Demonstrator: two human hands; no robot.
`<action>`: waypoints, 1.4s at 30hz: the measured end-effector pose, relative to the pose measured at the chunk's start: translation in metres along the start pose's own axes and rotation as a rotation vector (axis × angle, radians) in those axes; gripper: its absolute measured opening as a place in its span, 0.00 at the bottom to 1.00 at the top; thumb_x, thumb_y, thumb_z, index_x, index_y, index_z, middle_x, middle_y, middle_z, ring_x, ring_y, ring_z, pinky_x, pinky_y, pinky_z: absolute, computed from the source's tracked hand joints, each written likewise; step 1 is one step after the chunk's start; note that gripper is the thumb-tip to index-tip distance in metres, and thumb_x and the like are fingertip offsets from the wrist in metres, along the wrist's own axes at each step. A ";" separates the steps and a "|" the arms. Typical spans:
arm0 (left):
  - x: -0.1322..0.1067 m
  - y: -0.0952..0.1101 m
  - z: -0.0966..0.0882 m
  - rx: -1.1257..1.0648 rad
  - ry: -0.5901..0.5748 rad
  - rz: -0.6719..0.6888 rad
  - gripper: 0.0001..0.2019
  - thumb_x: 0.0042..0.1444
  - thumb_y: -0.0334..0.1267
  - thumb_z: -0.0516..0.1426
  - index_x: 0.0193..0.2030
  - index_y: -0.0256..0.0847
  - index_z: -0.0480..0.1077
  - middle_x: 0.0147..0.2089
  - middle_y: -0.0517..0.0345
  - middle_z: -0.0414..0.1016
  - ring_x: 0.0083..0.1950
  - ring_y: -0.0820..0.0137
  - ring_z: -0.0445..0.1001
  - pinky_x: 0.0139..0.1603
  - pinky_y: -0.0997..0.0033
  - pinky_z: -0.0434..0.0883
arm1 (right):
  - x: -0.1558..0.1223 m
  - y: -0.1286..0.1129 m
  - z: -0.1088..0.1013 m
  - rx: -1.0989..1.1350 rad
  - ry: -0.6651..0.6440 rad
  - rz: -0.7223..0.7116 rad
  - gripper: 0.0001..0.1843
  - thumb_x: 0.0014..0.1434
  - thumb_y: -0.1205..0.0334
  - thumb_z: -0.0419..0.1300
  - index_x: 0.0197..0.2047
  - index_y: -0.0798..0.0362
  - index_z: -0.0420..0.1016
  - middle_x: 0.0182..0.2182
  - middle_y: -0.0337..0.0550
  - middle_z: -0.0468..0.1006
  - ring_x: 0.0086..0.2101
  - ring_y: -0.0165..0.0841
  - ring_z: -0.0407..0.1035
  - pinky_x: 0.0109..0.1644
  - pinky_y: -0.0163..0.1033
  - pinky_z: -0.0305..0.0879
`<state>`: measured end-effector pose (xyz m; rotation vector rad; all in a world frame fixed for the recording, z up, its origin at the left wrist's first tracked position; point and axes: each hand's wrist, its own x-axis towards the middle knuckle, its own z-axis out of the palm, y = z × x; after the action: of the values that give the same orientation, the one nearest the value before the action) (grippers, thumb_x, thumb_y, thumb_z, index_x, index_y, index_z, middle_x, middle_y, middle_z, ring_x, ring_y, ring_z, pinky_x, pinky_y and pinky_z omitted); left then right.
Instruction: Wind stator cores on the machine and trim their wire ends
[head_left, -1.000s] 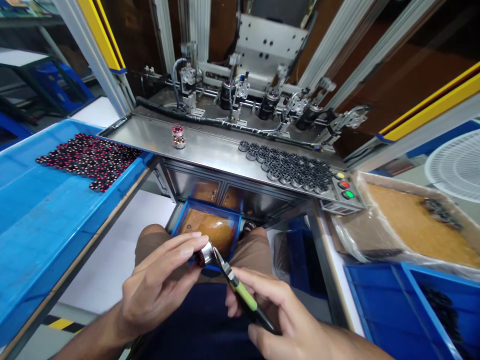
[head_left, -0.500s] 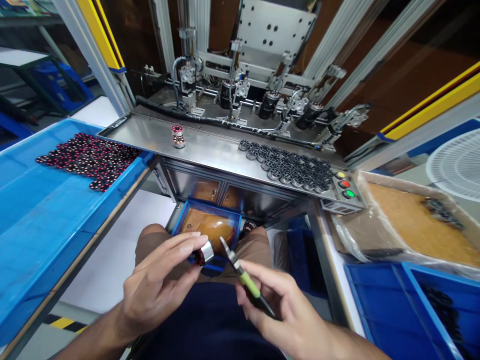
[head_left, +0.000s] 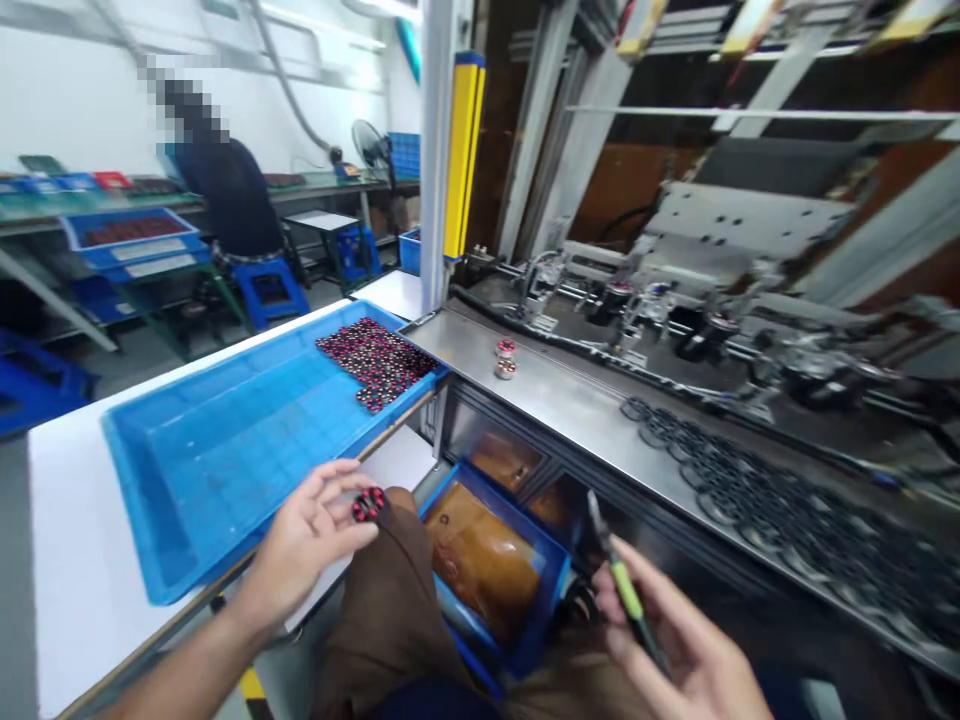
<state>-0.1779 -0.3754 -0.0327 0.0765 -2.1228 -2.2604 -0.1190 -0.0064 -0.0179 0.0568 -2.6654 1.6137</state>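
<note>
Round part, one: small, dark, disc-like, with pinkish-red spots set in a ring about its face. Location: in the left hand, beside the near edge of the tray, overlapping the person's left knee in view.

Pliers, one: slim metal tip, handle in lime green and black, smooth. Location: in the right hand, well apart from the round part.

Tray: blue, shallow, rectangular, glossy; at its far end, a close-packed patch of similar spotted parts.

Shelf: flat, sheen of bare metal; bears two small round pieces, one pink-topped, one coppery, and a spread of dark open rings, somewhat blurred.

Pose, left: forearm rising from the lower edge, fingers bent above, thumb below, closed on the round part. Pose, right: fingers wrapped about the handle, gripping it, tip pointing up and away.
</note>
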 end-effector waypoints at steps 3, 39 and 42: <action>0.051 0.003 -0.049 0.272 0.110 0.013 0.35 0.44 0.45 0.70 0.57 0.42 0.62 0.50 0.52 0.75 0.43 0.65 0.80 0.48 0.61 0.77 | 0.080 -0.011 -0.015 -0.273 0.177 -0.127 0.33 0.57 0.54 0.60 0.65 0.51 0.63 0.49 0.52 0.78 0.47 0.45 0.75 0.60 0.55 0.65; 0.255 0.005 0.149 0.745 -0.317 0.386 0.17 0.63 0.44 0.57 0.54 0.37 0.69 0.48 0.51 0.76 0.44 0.66 0.77 0.47 0.57 0.75 | 0.231 -0.002 0.020 -0.874 0.242 -0.096 0.18 0.64 0.53 0.58 0.52 0.55 0.71 0.53 0.48 0.72 0.54 0.42 0.66 0.59 0.54 0.61; 0.252 0.000 0.163 0.720 -0.308 0.374 0.18 0.63 0.43 0.57 0.56 0.37 0.68 0.50 0.51 0.75 0.45 0.65 0.77 0.47 0.57 0.76 | 0.230 -0.002 0.019 -0.854 0.243 -0.104 0.17 0.65 0.54 0.58 0.51 0.55 0.72 0.53 0.48 0.72 0.54 0.42 0.67 0.58 0.55 0.63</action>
<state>-0.4397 -0.2293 -0.0244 -0.6232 -2.7053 -1.2946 -0.3483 -0.0281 -0.0156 -0.0190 -2.8307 0.3323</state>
